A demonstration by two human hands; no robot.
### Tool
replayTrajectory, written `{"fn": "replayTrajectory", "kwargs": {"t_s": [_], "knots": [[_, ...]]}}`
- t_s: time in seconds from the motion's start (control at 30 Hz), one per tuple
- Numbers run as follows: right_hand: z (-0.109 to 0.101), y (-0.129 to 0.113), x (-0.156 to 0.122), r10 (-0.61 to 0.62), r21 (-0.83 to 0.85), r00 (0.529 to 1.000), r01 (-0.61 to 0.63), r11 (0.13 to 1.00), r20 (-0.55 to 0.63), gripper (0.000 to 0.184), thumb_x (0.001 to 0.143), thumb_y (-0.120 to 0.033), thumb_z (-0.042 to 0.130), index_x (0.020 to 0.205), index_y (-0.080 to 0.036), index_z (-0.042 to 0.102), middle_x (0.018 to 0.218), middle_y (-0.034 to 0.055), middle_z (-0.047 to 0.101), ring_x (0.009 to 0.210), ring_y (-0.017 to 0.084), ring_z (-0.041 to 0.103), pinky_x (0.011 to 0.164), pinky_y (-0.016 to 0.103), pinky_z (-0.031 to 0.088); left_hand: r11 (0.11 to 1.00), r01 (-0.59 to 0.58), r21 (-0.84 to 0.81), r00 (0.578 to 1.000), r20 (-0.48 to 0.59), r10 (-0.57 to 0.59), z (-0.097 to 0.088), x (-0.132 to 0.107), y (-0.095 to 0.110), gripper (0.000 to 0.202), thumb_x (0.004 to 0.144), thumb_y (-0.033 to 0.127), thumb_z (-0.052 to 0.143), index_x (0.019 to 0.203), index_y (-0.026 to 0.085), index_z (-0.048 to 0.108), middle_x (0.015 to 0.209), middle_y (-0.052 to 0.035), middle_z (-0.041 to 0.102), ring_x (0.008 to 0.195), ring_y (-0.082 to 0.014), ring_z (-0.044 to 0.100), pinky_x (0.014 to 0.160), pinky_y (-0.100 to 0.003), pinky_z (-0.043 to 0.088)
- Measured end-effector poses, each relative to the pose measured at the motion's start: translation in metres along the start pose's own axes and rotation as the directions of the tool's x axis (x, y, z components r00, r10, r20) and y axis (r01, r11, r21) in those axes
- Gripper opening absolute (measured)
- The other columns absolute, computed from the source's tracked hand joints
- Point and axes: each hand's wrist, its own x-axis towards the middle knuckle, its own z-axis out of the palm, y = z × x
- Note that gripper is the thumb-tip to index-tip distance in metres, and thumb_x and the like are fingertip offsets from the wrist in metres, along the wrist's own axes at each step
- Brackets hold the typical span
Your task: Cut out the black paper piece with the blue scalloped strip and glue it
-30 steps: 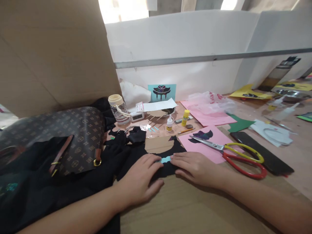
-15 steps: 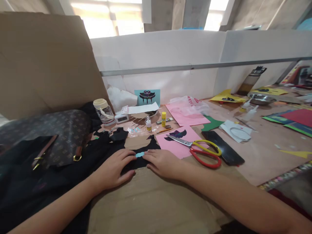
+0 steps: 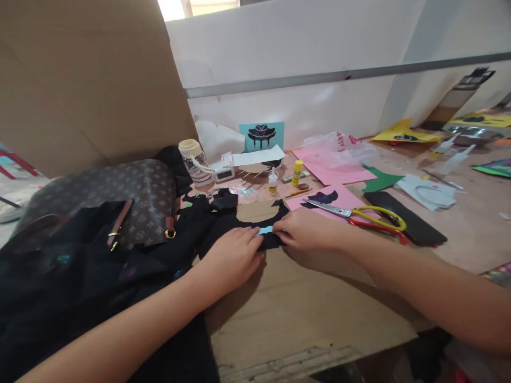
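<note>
A small light blue strip with a wavy edge (image 3: 265,230) lies over a black fabric piece (image 3: 223,230) in front of me. My left hand (image 3: 235,255) has its fingers together on the strip's left end, the thumb tucked low beside them. On the right end, the fingers of my right hand (image 3: 309,233) are curled and pinch it; its thumb is mostly hidden. Both hands rest over a cardboard sheet (image 3: 303,303). Just beyond my right hand, scissors with yellow and red handles (image 3: 351,213) lie across pink paper (image 3: 353,198) bearing a black cutout.
A brown patterned bag (image 3: 147,186) and black cloth (image 3: 80,298) fill the left. Behind the hands stand a glue bottle (image 3: 272,182), a glue stick (image 3: 297,173) and a jar (image 3: 196,165). A black phone (image 3: 407,218) lies right of the scissors. A cardboard panel (image 3: 91,80) rises at left.
The view has tilted down and swung left, so the table things appear further right. My right fingers have curled in at the strip's end, and the left thumb has drawn nearer its fingers.
</note>
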Motion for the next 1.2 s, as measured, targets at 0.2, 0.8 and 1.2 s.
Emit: {"fn": "replayTrajectory", "kwargs": {"t_s": [0.2, 0.8, 1.2], "knots": [[0.013, 0.007, 0.005, 0.031, 0.015, 0.998, -0.03, 0.999, -0.057, 0.027, 0.098, -0.019, 0.05, 0.107, -0.015, 0.075, 0.092, 0.0124, 0.078, 0.081, 0.024, 0.072, 0.071, 0.032, 0.048, 0.999, 0.041, -0.005, 0.999, -0.018, -0.041, 0.037, 0.009, 0.012, 0.052, 0.101, 0.037, 0.054, 0.133, -0.004, 0.06, 0.138, -0.0277, 0.063, 0.126, -0.0376, 0.064, 0.104, -0.048, 0.052], [0.036, 0.02, -0.022, -0.134, 0.013, 0.99, 0.135, 0.991, -0.032, 0.046, 0.094, -0.003, 0.043, 0.136, -0.006, 0.06, 0.083, 0.0089, 0.06, 0.072, 0.024, 0.05, 0.064, 0.037, 0.042, 0.995, 0.074, -0.07, 0.989, -0.121, -0.082, 0.024, 0.0, 0.005, 0.05, 0.108, 0.024, 0.028, 0.12, 0.001, 0.072, 0.13, -0.0209, 0.07, 0.119, -0.0318, 0.069, 0.095, -0.043, 0.057], [0.031, 0.001, -0.018, -0.167, 0.068, 0.977, 0.177, 0.982, -0.132, 0.021, 0.098, -0.012, 0.05, 0.106, -0.011, 0.069, 0.139, 0.0174, 0.066, 0.141, 0.032, 0.051, 0.121, 0.057, 0.035, 0.996, 0.075, -0.054, 0.99, -0.119, -0.081, 0.024, 0.001, 0.006, 0.049, 0.107, 0.021, 0.029, 0.117, 0.002, 0.073, 0.125, -0.0207, 0.072, 0.116, -0.0329, 0.071, 0.092, -0.043, 0.059]]}}
